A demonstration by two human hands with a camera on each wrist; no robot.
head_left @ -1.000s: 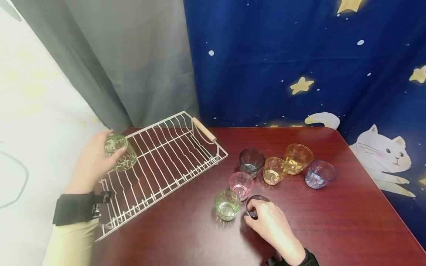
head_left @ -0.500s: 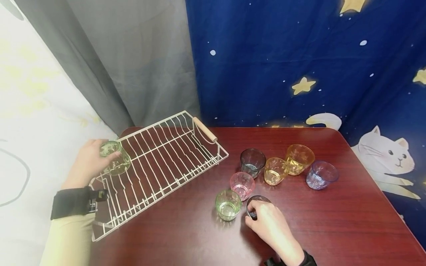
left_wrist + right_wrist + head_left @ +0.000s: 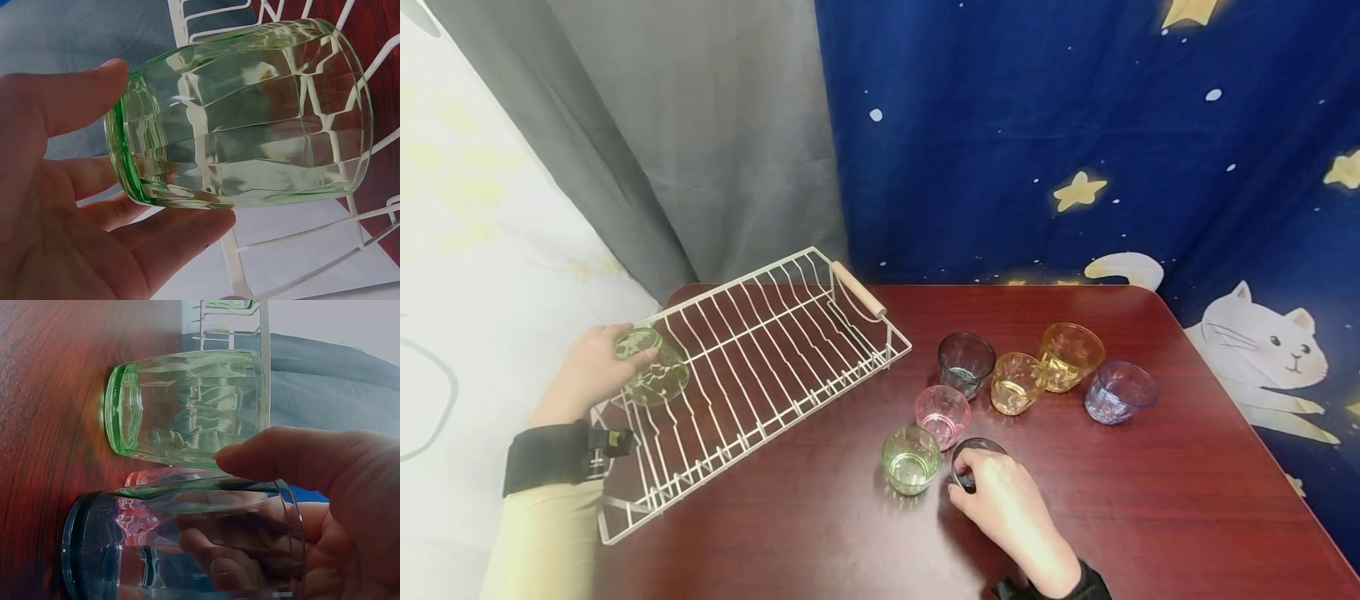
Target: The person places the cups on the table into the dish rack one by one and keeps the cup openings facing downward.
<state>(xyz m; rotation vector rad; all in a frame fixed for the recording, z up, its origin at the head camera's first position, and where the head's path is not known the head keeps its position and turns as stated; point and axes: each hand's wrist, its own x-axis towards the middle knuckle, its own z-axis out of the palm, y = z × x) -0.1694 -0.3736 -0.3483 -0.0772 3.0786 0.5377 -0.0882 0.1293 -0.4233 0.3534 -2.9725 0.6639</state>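
My left hand (image 3: 587, 367) holds a clear green glass (image 3: 658, 379) by its thick base, above the left end of a white wire dish rack (image 3: 756, 447). In the left wrist view that glass (image 3: 250, 125) is turned base toward the palm, its rim pointing at the wires. My right hand (image 3: 1011, 508) grips a dark grey glass (image 3: 94, 550) standing on the table, partly covered by the hand. Through its wall some fingers show; whether they lie inside it I cannot tell. Just left of this glass stands a second green glass (image 3: 911, 462), with a pink glass (image 3: 943, 417) behind.
Farther back stand another dark glass (image 3: 966, 367), a small yellow glass (image 3: 1017, 383), a larger yellow one and a bluish-purple glass (image 3: 1118, 393). A wooden handle (image 3: 859, 290) tops the rack's right end. Curtains hang behind the red-brown table (image 3: 820, 533).
My left hand has moved left and down with the green glass, lower over the rack's left end. The right hand keeps its place at the dark grey glass.
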